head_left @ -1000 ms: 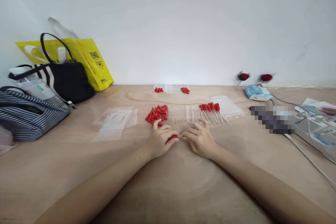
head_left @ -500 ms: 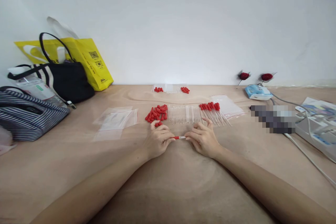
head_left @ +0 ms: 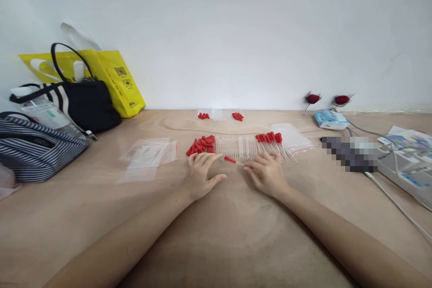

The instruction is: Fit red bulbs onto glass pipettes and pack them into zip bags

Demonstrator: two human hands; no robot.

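My right hand pinches the clear end of a small dropper with a red bulb, held just in front of a row of clear tubes. My left hand lies open with fingers spread, its fingertips at a pile of loose red bulbs. A group of finished droppers with red bulbs lies just beyond my right hand.
Flat clear zip bags lie to the left, another clear bag to the right. Bags: yellow, black, striped at far left. Cables, a blue-white device and white boxes at right. More red bulbs lie near the wall.
My left hand let go of the dropper and reached forward, opening toward the red bulb pile. My right hand carried the capped dropper forward toward the tube row.
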